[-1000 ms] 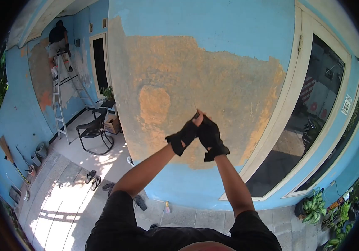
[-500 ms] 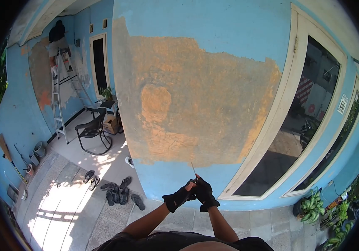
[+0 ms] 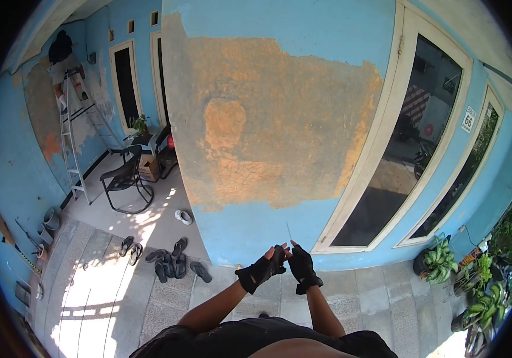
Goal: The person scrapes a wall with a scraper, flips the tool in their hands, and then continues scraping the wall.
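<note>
My right hand [image 3: 302,265], in a black fingerless glove, is closed round a thin-bladed tool [image 3: 289,231]. Its narrow blade points up toward the wall; the handle is hidden in the fingers, so its exact kind cannot be told. Just left of it is my left hand [image 3: 265,267], gloved the same way, with thumb and fingers apart and nothing visible in them. Both hands are in front of the lower blue part of the wall [image 3: 256,230]. Above them is a large scraped patch [image 3: 292,119] of bare grey and orange plaster, cracked near its lower left.
White-framed glass doors [image 3: 381,197] stand at right, near potted plants [image 3: 438,262]. Several sandals [image 3: 169,262] and a white bowl-like object [image 3: 182,217] lie on the floor at left. Beyond are a black chair [image 3: 126,179] and a person [image 3: 62,51] on a ladder [image 3: 70,143].
My hands have parted slightly; before, they were together at the tool. The view has shifted, so the wall patch sits higher and the doors farther left.
</note>
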`<state>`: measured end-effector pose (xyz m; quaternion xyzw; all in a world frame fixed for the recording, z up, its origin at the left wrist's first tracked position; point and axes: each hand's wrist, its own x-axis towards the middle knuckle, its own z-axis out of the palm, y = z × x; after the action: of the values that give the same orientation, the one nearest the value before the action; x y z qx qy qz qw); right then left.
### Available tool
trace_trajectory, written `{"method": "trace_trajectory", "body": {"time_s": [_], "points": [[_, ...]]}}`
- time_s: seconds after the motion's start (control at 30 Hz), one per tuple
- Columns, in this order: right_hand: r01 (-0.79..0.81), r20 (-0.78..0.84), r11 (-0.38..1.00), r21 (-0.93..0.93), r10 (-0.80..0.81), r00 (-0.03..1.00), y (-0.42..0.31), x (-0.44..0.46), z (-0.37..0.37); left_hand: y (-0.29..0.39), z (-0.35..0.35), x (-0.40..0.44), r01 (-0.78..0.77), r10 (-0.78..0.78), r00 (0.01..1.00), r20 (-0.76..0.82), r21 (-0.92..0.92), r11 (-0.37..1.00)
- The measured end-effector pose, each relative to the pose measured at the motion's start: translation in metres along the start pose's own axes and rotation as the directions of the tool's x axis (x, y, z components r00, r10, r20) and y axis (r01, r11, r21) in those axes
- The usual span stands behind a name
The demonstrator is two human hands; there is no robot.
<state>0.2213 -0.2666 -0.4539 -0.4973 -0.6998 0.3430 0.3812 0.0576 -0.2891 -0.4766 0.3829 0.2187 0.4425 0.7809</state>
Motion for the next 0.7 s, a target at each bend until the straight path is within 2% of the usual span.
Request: {"method": "trace_trajectory", "body": {"time_s": [0.03, 0.07, 0.1, 0.17, 0.2, 0.27, 0.3, 0.4, 0.43, 0.5, 0.57, 0.63, 0.7], "points": [[-0.075, -0.112, 0.959, -0.275, 0.046, 0.993, 0.006, -0.005, -0.001, 0.006, 0.008, -0.015, -0.019, 0.023, 0.998, -0.054, 0.066, 0.998], [-0.040, -0.250, 0.981, -0.190, -0.009, 0.968, 0.028, -0.016, 0.007, 0.005, 0.003, -0.026, 0.018, -0.016, 0.999, -0.032, 0.072, 0.997], [-0.071, -0.252, 0.988, -0.138, 0.034, 0.967, 0.045, -0.024, 0.012, 0.002, -0.002, -0.040, 0.016, -0.014, 0.999, -0.030, 0.076, 0.997], [-0.165, -0.170, 0.985, -0.053, 0.154, 0.973, 0.044, -0.046, 0.017, -0.010, -0.009, -0.072, 0.051, -0.044, 0.992, -0.117, 0.056, 0.997], [-0.173, -0.168, 0.984, -0.052, 0.162, 0.972, 0.043, -0.054, 0.025, -0.017, -0.013, -0.086, 0.059, -0.051, 0.988, -0.145, 0.051, 0.997], [-0.062, -0.083, 0.997, 0.052, 0.066, 0.994, 0.039, -0.078, 0.042, -0.030, -0.013, -0.115, 0.075, -0.071, 0.985, -0.157, 0.020, 0.997], [-0.076, -0.083, 0.996, 0.052, 0.080, 0.993, 0.022, -0.090, 0.047, -0.033, -0.011, -0.126, 0.080, -0.078, 0.984, -0.162, 0.003, 0.997], [-0.293, 0.141, 0.891, 0.347, 0.259, 0.955, -0.021, -0.121, 0.056, -0.043, -0.007, -0.146, 0.059, -0.062, 0.983, -0.175, -0.023, 0.998], [-0.304, 0.141, 0.887, 0.348, 0.271, 0.952, -0.029, -0.129, 0.057, -0.045, -0.005, -0.151, 0.040, -0.046, 0.982, -0.182, -0.036, 0.999], [-0.200, 0.051, 0.910, 0.365, 0.194, 0.980, -0.042, -0.141, 0.059, -0.043, 0.004, -0.160, 0.056, -0.063, 0.980, -0.189, -0.046, 0.997], [-0.227, 0.072, 0.884, 0.410, 0.217, 0.974, -0.041, -0.147, 0.055, -0.042, 0.009, -0.168, 0.040, -0.040, 0.989, -0.142, -0.001, 0.999], [-0.284, 0.101, 0.707, 0.648, 0.291, 0.952, -0.046, -0.150, 0.049, -0.040, 0.014, -0.174, 0.033, -0.030, 0.990, -0.140, 0.013, 0.999], [-0.285, 0.084, 0.722, 0.630, 0.301, 0.950, -0.054, -0.156, 0.044, -0.039, 0.017, -0.174, -0.010, 0.010, 0.988, -0.154, 0.001, 1.000]]}}
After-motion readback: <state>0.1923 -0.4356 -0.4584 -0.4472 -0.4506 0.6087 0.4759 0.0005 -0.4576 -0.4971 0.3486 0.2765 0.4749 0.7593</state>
